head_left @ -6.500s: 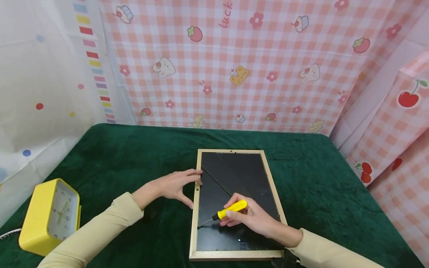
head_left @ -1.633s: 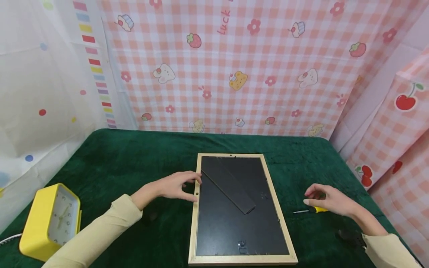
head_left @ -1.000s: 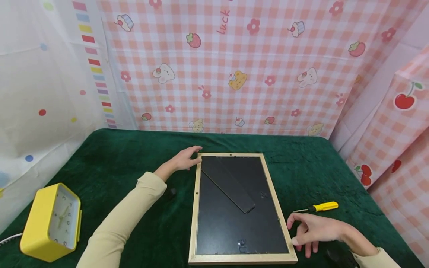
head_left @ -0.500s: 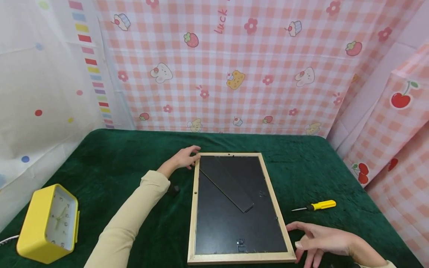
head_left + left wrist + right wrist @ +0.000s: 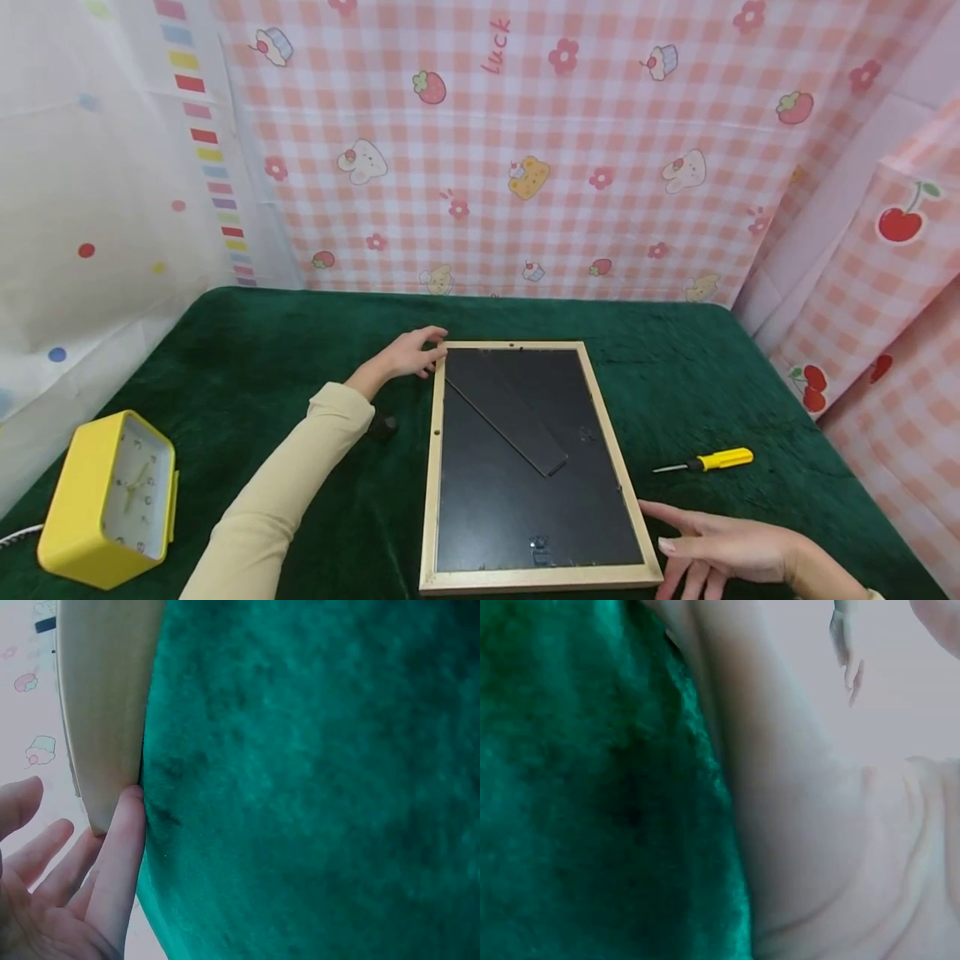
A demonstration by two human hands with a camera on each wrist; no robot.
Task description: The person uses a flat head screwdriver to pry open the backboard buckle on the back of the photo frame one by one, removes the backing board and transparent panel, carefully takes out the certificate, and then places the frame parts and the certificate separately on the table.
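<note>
A picture frame (image 5: 429, 508) with pale wooden edges lies face down, showing its black backing (image 5: 517, 525) and a slanted black stand leg (image 5: 517, 417). At its far left corner is my left hand (image 5: 408, 353); in the left wrist view, fairly straight fingers (image 5: 120, 855) touch the wooden corner and the thumb stands apart. My right hand (image 5: 727, 546) is spread at the near right corner, its index finger along the outer side. The right wrist view mostly shows the palm, with the fingertips hidden. Beyond that hand lies a yellow-handled screwdriver (image 5: 708, 460).
Dark green plush cloth (image 5: 322, 325) covers the table. A yellow alarm clock (image 5: 82, 508) with a cord stands at the left. Pink checked curtains (image 5: 480, 125) hang behind and at the right, and a white one (image 5: 90, 167) at the left.
Earlier my right hand held the screwdriver over the backing; it laid the screwdriver on the cloth and moved to the near right corner. My left hand shifted up to the far left corner.
</note>
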